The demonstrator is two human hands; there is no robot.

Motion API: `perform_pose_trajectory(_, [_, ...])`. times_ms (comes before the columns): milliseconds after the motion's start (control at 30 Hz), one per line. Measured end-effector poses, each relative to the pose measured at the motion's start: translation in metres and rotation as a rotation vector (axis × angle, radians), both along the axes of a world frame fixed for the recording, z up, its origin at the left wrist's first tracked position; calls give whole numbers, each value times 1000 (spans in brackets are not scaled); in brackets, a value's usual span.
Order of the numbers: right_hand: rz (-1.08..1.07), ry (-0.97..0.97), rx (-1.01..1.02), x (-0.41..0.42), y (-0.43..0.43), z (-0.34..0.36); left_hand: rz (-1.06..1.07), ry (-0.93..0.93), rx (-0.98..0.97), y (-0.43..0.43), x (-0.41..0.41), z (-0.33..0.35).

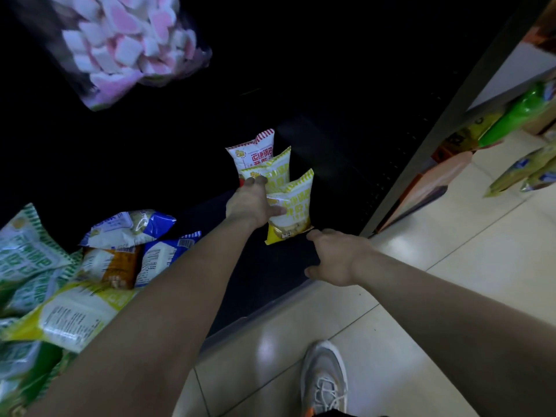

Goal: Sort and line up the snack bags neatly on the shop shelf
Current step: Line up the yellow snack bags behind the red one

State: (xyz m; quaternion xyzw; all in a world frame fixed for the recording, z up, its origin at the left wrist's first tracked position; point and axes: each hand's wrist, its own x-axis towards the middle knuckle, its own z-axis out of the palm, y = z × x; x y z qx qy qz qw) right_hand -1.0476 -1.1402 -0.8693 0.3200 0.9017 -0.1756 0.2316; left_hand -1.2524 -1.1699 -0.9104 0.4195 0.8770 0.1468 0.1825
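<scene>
Three snack bags stand upright in a row on the dark bottom shelf (264, 266): a red-and-white bag (251, 153) at the back, a yellow bag (278, 173) in the middle and another yellow bag (293, 212) in front. My left hand (251, 203) presses against the left side of the row, with its fingers on the middle bag and its thumb on the front bag. My right hand (334, 255) hovers with its fingers apart just right of the front bag and holds nothing.
A loose heap of green, blue, orange and yellow snack bags (75, 275) lies on the shelf at the left. A bag of pink-and-white marshmallows (126, 46) hangs above. A neighbouring shelf unit (451, 121) with goods stands right. My shoe (325, 377) rests on the tiled floor.
</scene>
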Motion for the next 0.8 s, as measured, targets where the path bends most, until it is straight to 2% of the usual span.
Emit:
perform_pose_trajectory(167, [41,49,48,-19,-14,25,-95,77,-49,-48,-21,42])
perform_pose_trajectory(367, [123,93,90,-54,-53,52,-240,263,-337,-179,-56,99])
perform_pose_trajectory(467, [196,86,100,-74,-82,66,-205,303,-377,-256,-70,116])
perform_pose_trajectory(600, [339,104,111,-105,-124,77,-68,265,-410,-337,-85,111])
perform_pose_trajectory(800, [343,208,-49,-156,-203,24,-20,207,-426,-396,-110,98])
